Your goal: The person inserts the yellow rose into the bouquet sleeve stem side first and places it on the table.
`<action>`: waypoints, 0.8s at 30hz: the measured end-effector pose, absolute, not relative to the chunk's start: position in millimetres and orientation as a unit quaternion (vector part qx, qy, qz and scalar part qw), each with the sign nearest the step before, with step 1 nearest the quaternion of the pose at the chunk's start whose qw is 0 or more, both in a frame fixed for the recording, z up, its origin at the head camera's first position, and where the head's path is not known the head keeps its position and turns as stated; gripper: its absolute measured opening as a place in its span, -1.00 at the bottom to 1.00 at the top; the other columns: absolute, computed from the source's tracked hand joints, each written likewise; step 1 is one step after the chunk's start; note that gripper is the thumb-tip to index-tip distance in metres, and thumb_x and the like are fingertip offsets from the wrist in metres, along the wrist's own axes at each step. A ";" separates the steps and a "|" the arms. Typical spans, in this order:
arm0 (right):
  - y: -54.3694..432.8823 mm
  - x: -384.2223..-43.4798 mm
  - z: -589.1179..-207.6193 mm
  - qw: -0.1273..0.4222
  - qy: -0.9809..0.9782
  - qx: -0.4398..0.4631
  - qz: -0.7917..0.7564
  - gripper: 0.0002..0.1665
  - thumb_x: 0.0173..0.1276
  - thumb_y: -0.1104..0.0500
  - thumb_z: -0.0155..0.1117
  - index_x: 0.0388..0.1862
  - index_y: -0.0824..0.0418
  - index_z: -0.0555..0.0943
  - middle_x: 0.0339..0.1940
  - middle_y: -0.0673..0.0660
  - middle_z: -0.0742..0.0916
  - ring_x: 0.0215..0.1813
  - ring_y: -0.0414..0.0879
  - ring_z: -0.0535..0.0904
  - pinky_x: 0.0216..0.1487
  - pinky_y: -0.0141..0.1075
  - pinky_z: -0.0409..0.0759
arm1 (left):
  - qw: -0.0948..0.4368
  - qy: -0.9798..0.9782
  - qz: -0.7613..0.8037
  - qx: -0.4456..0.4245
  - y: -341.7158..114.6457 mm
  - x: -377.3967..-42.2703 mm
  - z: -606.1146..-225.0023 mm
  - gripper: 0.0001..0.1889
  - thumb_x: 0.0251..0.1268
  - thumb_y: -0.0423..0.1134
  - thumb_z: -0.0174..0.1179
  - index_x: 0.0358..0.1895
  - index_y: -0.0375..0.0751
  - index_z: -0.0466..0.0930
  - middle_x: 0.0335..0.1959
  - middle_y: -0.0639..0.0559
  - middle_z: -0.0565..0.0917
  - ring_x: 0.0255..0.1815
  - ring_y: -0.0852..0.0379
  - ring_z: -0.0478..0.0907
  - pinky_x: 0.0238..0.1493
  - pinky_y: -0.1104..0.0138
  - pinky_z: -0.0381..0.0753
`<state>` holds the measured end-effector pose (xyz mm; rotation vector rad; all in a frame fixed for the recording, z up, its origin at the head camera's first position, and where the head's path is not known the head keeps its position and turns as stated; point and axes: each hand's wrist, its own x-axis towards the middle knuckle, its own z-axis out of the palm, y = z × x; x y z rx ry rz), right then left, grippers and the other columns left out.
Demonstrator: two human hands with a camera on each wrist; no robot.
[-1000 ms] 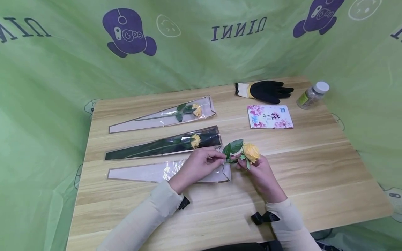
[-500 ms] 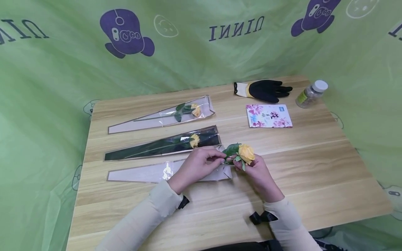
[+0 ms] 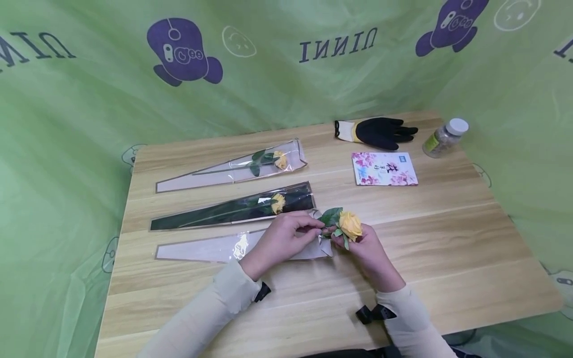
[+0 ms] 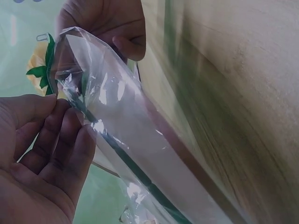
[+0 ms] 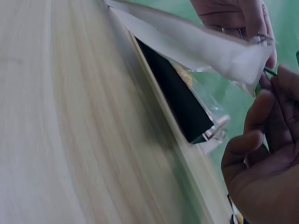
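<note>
A yellow rose (image 3: 350, 224) with green leaves (image 3: 330, 217) is held by my right hand (image 3: 370, 256), whose fingers pinch the stem just below the bloom. My left hand (image 3: 284, 239) pinches the mouth of a clear-fronted white flower sleeve (image 3: 192, 248) at its wide end. In the left wrist view the green stem (image 4: 126, 158) runs down inside the sleeve, while the bloom is outside beyond the mouth. Behind this sleeve lie a black flower sleeve (image 3: 299, 198) and another white sleeve (image 3: 179, 185), each with a yellow rose inside.
At the back right of the wooden table (image 3: 447, 258) lies a black work glove (image 3: 380, 133). Below it is a flower-printed card or booklet (image 3: 385, 169), and a clear jar with a white lid (image 3: 445, 137) stands at the right. Green printed cloth (image 3: 268, 89) surrounds the table.
My right hand has moved the rose a little to the left and down, bringing the bloom closer to the sleeve's mouth. The left hand keeps nearly the same place.
</note>
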<state>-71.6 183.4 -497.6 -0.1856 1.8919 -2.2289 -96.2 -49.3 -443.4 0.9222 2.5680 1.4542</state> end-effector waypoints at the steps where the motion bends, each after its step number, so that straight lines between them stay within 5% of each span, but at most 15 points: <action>1: 184.6 -70.9 -497.3 0.109 0.643 -0.070 -0.755 -0.72 0.37 0.37 0.36 0.05 0.35 0.69 0.02 0.11 0.74 0.12 -0.07 0.60 0.19 -0.30 0.53 | 0.024 0.832 0.469 0.297 -49.7 -96.5 -443.9 -0.85 0.34 -0.37 0.35 -0.08 -0.17 0.80 -0.11 0.08 0.75 -0.23 0.31 0.61 -0.23 0.45 0.62; 4: 188.7 -69.3 -496.1 0.131 0.630 -0.104 -0.758 -0.63 0.48 0.08 0.33 0.11 0.31 0.65 -0.03 0.15 0.72 0.05 -0.05 0.60 0.16 -0.31 0.52 | 0.024 0.836 0.464 0.292 -51.1 -97.5 -445.5 -0.85 0.36 -0.35 0.35 -0.06 -0.16 0.79 -0.12 0.10 0.75 -0.21 0.32 0.61 -0.18 0.44 0.62; 7: 192.4 -69.9 -494.1 0.159 0.595 -0.141 -0.775 -0.35 0.63 -0.24 -0.08 0.25 0.27 0.55 -0.12 0.19 0.65 -0.09 0.00 0.54 0.03 -0.26 0.51 | 0.027 0.839 0.462 0.287 -52.5 -98.9 -446.1 -0.84 0.37 -0.34 0.34 -0.05 -0.14 0.79 -0.10 0.12 0.74 -0.20 0.34 0.60 -0.19 0.44 0.61; 11: 193.8 -73.6 -491.1 0.174 0.553 -0.160 -0.799 -0.22 0.68 -0.22 -0.54 0.32 0.24 0.49 -0.07 0.16 0.64 -0.13 0.02 0.54 -0.01 -0.19 0.50 | 0.029 0.838 0.465 0.284 -53.5 -99.9 -445.6 -0.83 0.37 -0.35 0.33 -0.04 -0.13 0.79 -0.09 0.12 0.74 -0.20 0.35 0.60 -0.18 0.45 0.61; 24: 194.4 -75.8 -490.7 0.152 0.557 -0.133 -0.806 -0.49 0.70 0.13 -0.26 0.03 0.04 0.72 -0.04 -0.02 0.73 0.00 -0.19 0.62 0.12 -0.33 0.57 | 0.024 0.832 0.470 0.295 -53.9 -97.9 -445.1 -0.83 0.35 -0.38 0.33 -0.05 -0.19 0.79 -0.14 0.11 0.75 -0.37 0.33 0.55 -0.38 0.43 0.58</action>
